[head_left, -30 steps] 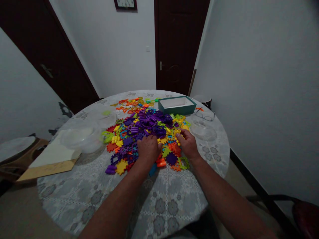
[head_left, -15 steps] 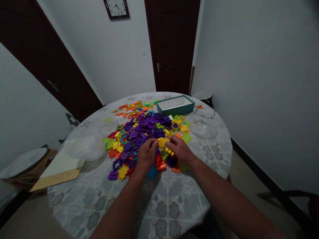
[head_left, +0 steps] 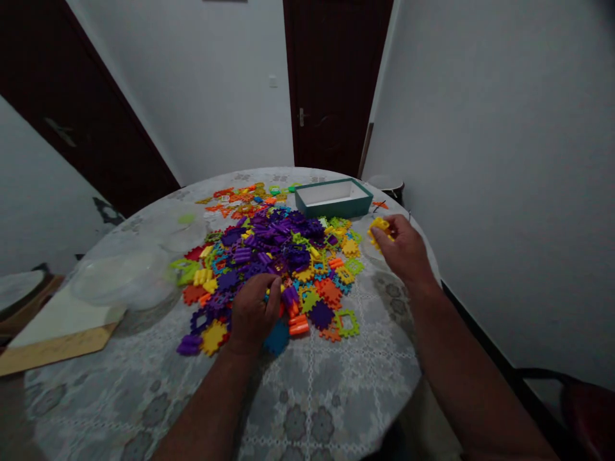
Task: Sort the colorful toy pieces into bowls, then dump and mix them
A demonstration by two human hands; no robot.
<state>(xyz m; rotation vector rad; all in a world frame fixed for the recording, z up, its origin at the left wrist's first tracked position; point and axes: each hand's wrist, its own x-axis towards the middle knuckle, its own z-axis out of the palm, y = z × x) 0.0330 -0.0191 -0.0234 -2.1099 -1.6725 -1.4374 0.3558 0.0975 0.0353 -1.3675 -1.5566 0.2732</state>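
Observation:
A large heap of colourful plastic building pieces [head_left: 281,234], many of them gear-edged, lies in the middle of the table. My right hand [head_left: 406,253] is raised at the right of the heap, its thumb and fingers closed on a yellow building piece [head_left: 378,225]. Beneath it, a clear plastic container [head_left: 368,246] shows partly; the hand hides the rest. My left hand [head_left: 254,310] rests at the front of the heap with fingers curled and thumb pressed in. What it holds, if anything, is hidden. Orange connectors [head_left: 298,325] and a blue piece [head_left: 277,338] lie beside it.
A green box with a white inside [head_left: 334,198] stands behind the heap. Clear plastic containers [head_left: 127,275] sit at the left, near a cardboard sheet [head_left: 57,352]. Orange and gold pieces [head_left: 240,200] lie at the back. The round table has a patterned cloth [head_left: 317,397].
My right hand has moved away from the left, out to the right, carrying the yellow building piece. My left hand stays by the heap's front. The view has shifted slightly.

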